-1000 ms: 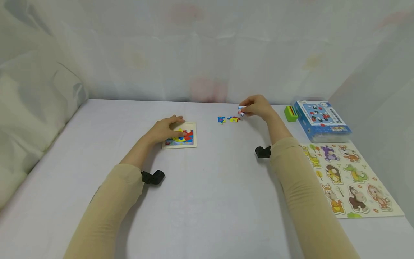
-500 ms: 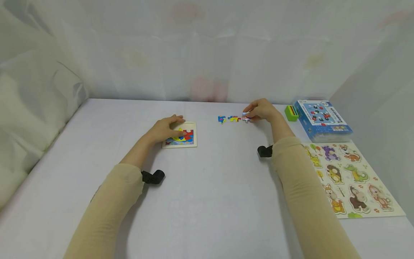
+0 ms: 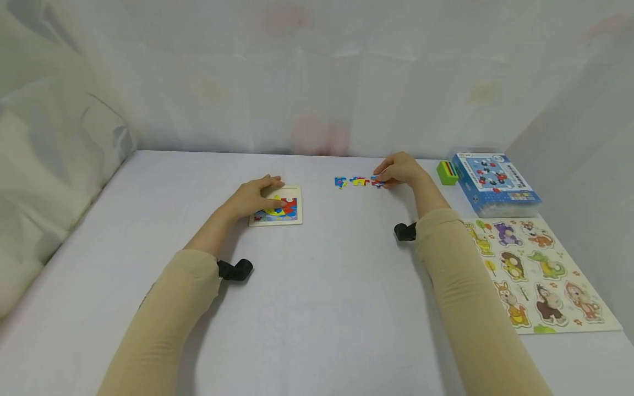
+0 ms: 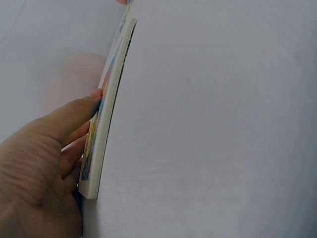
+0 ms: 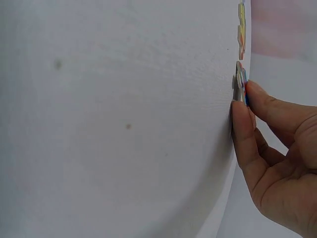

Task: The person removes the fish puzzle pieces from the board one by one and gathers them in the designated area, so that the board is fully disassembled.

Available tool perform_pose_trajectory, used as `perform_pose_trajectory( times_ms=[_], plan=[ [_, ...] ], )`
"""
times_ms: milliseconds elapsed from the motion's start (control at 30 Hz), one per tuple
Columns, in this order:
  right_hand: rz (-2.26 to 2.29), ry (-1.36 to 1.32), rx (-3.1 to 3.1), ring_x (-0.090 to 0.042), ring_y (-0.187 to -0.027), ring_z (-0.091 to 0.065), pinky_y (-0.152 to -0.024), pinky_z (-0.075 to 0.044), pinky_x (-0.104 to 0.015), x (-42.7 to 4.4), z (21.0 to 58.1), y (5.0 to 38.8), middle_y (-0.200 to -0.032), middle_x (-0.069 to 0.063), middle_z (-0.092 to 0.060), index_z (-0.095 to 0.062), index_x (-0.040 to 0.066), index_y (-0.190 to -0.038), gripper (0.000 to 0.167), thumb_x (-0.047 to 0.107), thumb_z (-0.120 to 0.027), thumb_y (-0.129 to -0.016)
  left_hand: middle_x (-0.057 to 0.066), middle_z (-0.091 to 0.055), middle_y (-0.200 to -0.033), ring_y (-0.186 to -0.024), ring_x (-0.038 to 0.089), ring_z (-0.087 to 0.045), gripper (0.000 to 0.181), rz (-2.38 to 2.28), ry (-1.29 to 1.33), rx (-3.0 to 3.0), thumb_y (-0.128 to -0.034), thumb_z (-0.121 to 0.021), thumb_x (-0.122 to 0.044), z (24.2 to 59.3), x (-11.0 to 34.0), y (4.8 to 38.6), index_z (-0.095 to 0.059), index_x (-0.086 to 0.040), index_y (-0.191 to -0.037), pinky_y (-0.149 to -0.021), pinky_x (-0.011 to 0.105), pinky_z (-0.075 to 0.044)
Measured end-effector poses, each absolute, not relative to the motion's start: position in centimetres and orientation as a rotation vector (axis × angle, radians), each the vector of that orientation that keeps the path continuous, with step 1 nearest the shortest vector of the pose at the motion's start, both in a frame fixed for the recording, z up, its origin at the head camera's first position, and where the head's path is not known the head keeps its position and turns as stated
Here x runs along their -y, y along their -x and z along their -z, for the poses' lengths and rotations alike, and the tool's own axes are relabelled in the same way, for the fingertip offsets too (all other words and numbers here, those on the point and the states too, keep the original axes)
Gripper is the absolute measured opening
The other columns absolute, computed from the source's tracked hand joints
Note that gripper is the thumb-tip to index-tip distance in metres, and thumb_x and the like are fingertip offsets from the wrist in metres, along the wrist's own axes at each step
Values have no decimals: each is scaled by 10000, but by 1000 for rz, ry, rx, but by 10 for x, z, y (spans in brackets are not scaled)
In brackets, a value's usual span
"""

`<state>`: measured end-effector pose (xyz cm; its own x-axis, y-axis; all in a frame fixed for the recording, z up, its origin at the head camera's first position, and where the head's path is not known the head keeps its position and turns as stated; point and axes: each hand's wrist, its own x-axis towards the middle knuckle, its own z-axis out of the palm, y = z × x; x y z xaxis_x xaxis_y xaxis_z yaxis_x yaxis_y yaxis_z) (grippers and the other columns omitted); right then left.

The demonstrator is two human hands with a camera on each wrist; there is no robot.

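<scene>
A small framed puzzle board (image 3: 297, 192) lies flat on the white table, partly filled with colourful pieces. Over its left part rests my left hand (image 3: 247, 199), thumb on the pieces and the other fingers near the far left edge; the left wrist view shows the thumb touching the board (image 4: 110, 114). My right hand (image 3: 401, 168) pinches a puzzle piece (image 3: 377, 182) between thumb and fingers at the table's surface, with the piece (image 5: 242, 82) tilted in the right wrist view. Left of it lie a yellow and red piece (image 3: 359, 181) and a blue one (image 3: 339, 182).
Right of the right hand are a green block-like item (image 3: 447, 173) and a blue box (image 3: 495, 179) with a molecule picture. An animal picture board (image 3: 532, 286) lies at the right, beside the right sleeve. A white curtain (image 3: 223, 77) hangs behind the table.
My right hand has moved slightly right and down with its piece, which has turned from near upright towards the table, its picture colours now differently visible. The left hand has stayed on the board.
</scene>
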<state>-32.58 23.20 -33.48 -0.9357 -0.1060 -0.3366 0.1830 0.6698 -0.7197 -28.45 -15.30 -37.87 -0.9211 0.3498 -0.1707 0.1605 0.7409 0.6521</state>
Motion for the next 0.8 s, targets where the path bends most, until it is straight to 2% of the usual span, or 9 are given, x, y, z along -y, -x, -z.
perform_pose_trajectory(
  times_ms=[100, 267, 800],
  plan=[
    [1150, -63, -2543, -19, -588, -620, -632, -559, -151, -232, 334, 326, -887, -8, -618, -672, -58, -1178, 316, 62, -700, -886, -64, -309, -1637, -1577, 250, -120, 622, -960, -396, -2657, -872, -710, -430, 379, 153, 285, -509, -235, -1427, -1245, 623, -139],
    [1122, -81, -2562, -28, -582, -618, -632, -559, -160, -232, 335, 327, -852, 6, -629, -682, -48, -1159, 297, 62, -703, -884, -62, -308, -1638, -1577, 250, -121, 627, -959, -399, -2658, -872, -711, -431, 380, 153, 285, -506, -233, -1430, -1248, 616, -140],
    [1079, -106, -2561, -42, -615, -609, -656, -566, -162, -228, 334, 327, -919, -27, -615, -663, -45, -1155, 286, 82, -693, -901, -47, -324, -1632, -1575, 260, -127, 603, -954, -418, -2665, -881, -705, -400, 381, 154, 287, -511, -224, -1424, -1247, 616, -145]
  ],
)
